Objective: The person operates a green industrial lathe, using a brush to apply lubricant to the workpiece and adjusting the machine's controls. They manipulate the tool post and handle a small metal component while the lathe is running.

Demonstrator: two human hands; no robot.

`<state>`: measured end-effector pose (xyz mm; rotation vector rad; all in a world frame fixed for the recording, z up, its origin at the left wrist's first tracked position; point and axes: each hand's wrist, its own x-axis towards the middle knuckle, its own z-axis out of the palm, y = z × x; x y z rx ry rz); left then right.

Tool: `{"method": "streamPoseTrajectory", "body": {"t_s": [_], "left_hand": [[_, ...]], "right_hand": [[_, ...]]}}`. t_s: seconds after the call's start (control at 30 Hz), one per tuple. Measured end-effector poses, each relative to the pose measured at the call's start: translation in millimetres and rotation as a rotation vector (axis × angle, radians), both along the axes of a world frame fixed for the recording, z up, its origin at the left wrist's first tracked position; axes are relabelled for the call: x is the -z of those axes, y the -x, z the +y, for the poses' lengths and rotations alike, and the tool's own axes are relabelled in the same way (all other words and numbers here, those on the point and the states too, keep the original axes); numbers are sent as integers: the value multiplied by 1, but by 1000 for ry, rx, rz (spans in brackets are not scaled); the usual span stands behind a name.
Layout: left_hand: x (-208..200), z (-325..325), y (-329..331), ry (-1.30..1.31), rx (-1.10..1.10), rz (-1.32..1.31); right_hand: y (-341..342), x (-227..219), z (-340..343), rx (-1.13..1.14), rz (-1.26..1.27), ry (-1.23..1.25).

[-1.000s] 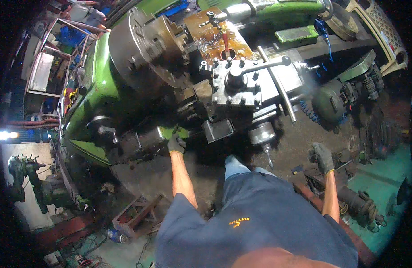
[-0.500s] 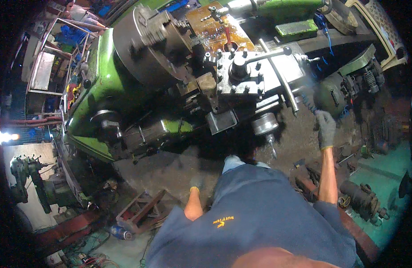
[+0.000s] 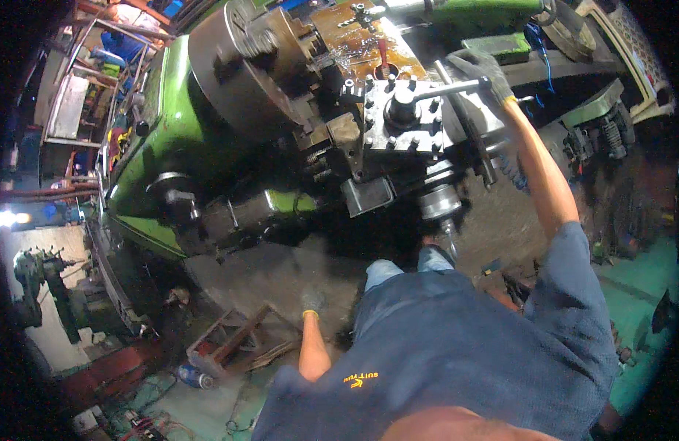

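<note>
My right hand point(image 3: 480, 72), in a grey glove, reaches over the lathe's carriage. Its fingers stretch leftward past the end of the tool post lever point(image 3: 451, 88); I cannot tell whether the palm touches the lever's knob. Below the lever stands the square tool post point(image 3: 402, 116) with several bolts, and a dark bar handle point(image 3: 466, 125) slants beside it. To the left, the lathe chuck point(image 3: 244, 70) shows blurred jaws. My left hand point(image 3: 312, 300), also gloved, hangs low at my side away from the machine; its fingers are too unclear to read.
Behind the tool post, a brown oily board point(image 3: 354, 44) carries metal chips and a red-handled brush in a cup point(image 3: 384, 65). The green headstock point(image 3: 159, 140) fills the left. A handwheel point(image 3: 441, 202) projects toward me. A rusty steel frame point(image 3: 240, 338) lies on the floor at left.
My right hand has gone from beside the carriage at right, up and forward to the tool post lever. My left hand has shifted slightly left. My view has tilted a little.
</note>
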<state>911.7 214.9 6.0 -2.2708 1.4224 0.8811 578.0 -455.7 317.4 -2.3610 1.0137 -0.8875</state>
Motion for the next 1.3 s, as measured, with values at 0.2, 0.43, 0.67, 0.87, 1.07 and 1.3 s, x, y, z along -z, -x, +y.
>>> {"method": "streamPoseTrajectory", "body": {"t_s": [0.2, 0.43, 0.67, 0.87, 1.07, 1.3], "left_hand": [[-7, -21, 62, 404, -748, 196], [62, 65, 198, -87, -42, -35], [4, 68, 256, -221, -282, 165], [10, 59, 276, -87, -564, 162], [70, 63, 230, 205, -366, 18], [68, 25, 192, 601, -519, 56]], "right_hand": [[-85, 14, -57, -98, 48, -463], [-147, 65, -117, -421, 224, 2], [-161, 102, -144, -408, 358, 413], [-166, 44, -77, -29, 165, -481], [-161, 45, -75, -110, 205, -196], [-143, 78, -107, -311, 280, 289]]}}
